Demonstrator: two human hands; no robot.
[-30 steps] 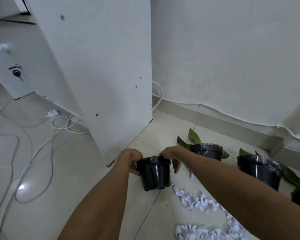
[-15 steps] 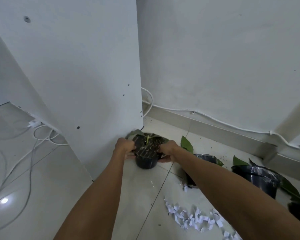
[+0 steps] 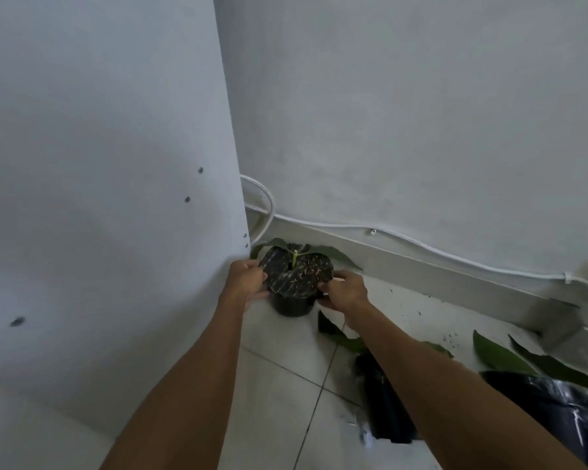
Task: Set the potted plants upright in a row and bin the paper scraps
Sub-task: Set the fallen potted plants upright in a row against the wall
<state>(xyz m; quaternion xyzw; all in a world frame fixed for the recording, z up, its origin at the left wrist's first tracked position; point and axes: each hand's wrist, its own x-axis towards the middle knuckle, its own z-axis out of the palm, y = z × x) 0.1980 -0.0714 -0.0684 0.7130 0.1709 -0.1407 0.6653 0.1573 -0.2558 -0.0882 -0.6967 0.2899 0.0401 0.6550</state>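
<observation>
Pot (image 3: pixel 294 283) has moved farther into the corner; left hand (image 3: pixel 244 279) and right hand (image 3: pixel 345 290) grip its rim, upright on floor (image 3: pixel 279 378).

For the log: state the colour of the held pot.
Black pot, gripped by the left hand and right hand; head view.

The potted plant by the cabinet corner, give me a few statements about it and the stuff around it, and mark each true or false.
1. Both hands, the left hand and the right hand, hold the potted plant by its rim. True.
2. The potted plant lies on its side. False: it stands upright, soil facing up.
3. It sits beside the white cabinet panel, near the wall. True.
4. A red cable runs along the wall. False: the cable is white.
5. Another black pot shows at lower right. True.
</observation>
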